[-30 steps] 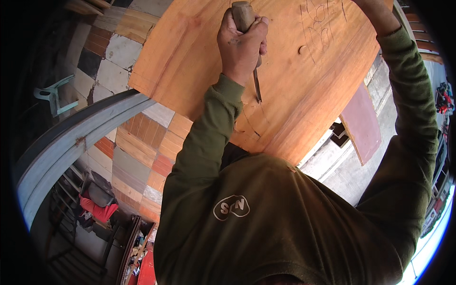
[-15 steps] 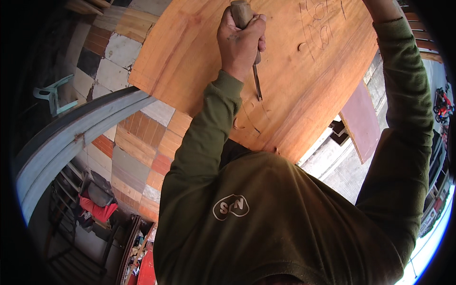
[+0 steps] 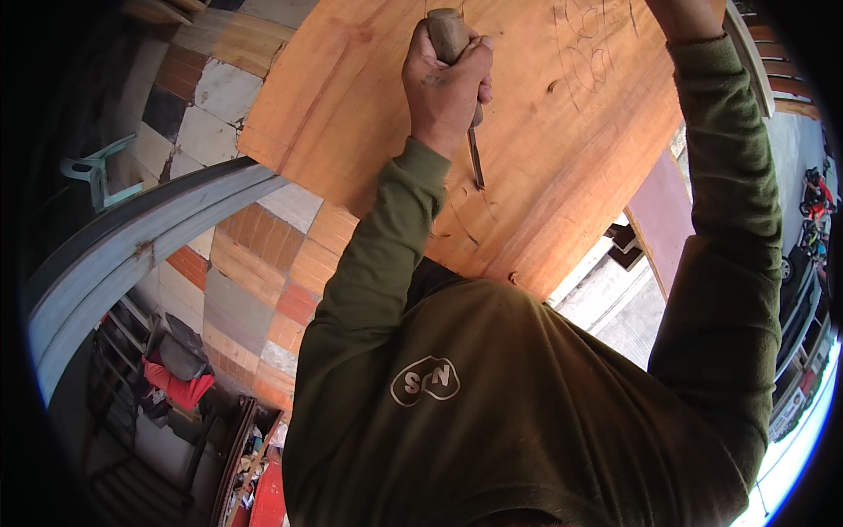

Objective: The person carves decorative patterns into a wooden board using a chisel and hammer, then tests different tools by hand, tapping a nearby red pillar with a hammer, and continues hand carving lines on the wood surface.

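Observation:
My left hand (image 3: 448, 92) is wrapped round the wooden handle of a carving chisel (image 3: 475, 158). The thin metal blade points toward me, its tip at the surface of a broad orange-brown wooden board (image 3: 351, 105). Short cut lines and small curls of shaving lie close to the tip. My right hand (image 3: 687, 18) shows only its wrist and heel at the top edge, over the board's right side. Its fingers are outside the picture, so whether it holds anything is hidden. Pencilled marks and curved lines run across the board's upper right part.
A grey-white beam (image 3: 149, 241) meets the board's left corner. Patchwork tiles (image 3: 246, 263) cover the floor below. A pale green plastic stool (image 3: 101, 171) stands at far left. A mauve panel (image 3: 660, 215) leans under the board's right side. Parked motorcycles (image 3: 817, 198) appear at far right.
My right hand and forearm have shifted to the left. My left hand and the chisel have stayed almost in place, the handle dipping slightly toward me.

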A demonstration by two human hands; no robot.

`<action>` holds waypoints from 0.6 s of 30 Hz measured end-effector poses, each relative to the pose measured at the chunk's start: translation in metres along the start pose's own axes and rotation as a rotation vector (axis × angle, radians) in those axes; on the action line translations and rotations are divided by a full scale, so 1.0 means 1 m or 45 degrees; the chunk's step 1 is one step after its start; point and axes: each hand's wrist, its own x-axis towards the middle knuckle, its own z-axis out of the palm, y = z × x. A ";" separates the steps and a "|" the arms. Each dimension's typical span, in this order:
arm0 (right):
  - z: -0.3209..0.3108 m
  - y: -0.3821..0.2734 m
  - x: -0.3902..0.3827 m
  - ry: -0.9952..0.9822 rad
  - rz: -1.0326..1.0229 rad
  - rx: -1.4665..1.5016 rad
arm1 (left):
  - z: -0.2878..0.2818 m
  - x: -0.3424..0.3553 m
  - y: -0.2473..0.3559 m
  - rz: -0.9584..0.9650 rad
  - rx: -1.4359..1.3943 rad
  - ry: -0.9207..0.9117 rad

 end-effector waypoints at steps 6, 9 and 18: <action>0.043 0.000 -0.034 -0.904 0.472 -0.267 | 0.000 -0.017 0.001 0.101 0.039 -0.022; -0.007 0.033 -0.078 -0.192 0.362 -0.287 | 0.010 -0.021 0.014 0.066 0.008 -0.025; 0.043 0.033 -0.292 0.598 0.893 -0.461 | -0.015 -0.115 0.075 0.173 0.516 0.151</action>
